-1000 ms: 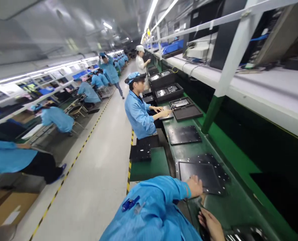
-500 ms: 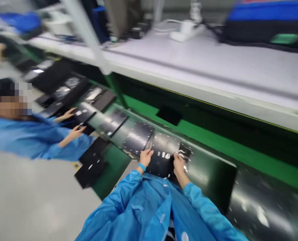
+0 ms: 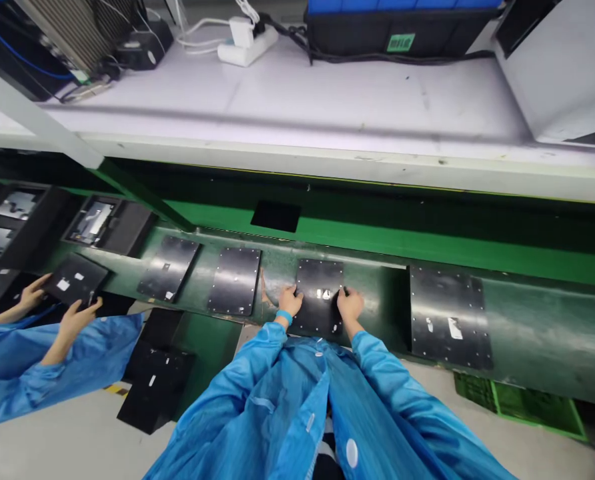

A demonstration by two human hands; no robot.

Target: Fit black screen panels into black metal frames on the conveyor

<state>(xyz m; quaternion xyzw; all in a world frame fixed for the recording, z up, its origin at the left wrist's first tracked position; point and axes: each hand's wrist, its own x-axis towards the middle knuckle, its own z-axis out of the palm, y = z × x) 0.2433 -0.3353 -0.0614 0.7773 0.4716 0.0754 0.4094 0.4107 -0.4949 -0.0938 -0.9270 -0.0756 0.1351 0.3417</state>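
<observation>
- The black panel (image 3: 319,293) lies flat on the green conveyor belt (image 3: 527,327), right in front of me, its near edge toward my body.
- I read it as a thin, stiff sheet — probably metal, judging by the glossy face and the rows of small bright dots along its rim. It should be light to moderate in weight and slide easily on the belt; the edges may be sharp and the face may scratch.
- My left hand (image 3: 290,301) rests on its left edge and my right hand (image 3: 350,304) on its right edge. The fingers lie over the rim, pressing or lightly pinching — I cannot tell whether they curl underneath.
- I would hold it by those two long edges, away from the white sticker (image 3: 323,293) at the middle.
- Similar panels sit on either side: one just left (image 3: 235,280), a larger one to the right (image 3: 450,317).
- Further left, a co-worker's hands (image 3: 72,317) hold another dark plate (image 3: 75,280).
</observation>
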